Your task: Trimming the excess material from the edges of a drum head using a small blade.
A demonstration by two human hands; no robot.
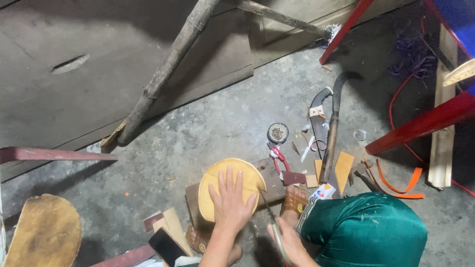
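Round yellow disc (pixel 225 180), one only, lies at lower centre of the frame on a dark board (pixel 269 175), pinned under the left hand (pixel 230 202), which lies flat with fingers spread wide. The right hand (pixel 284 240) is closed around one thin metal blade (pixel 265 203) whose tip meets the disc's edge. Right of the board sit one red-handled pliers (pixel 278 157), one round tin (pixel 277 132) and one small white packet with red and blue patches (pixel 322 192). One phone (pixel 167 246) lies at lower left.

A rough grey concrete floor (pixel 217 123) meets a dim plank wall (pixel 74 74), a bare pole (pixel 163 74) leaning across.
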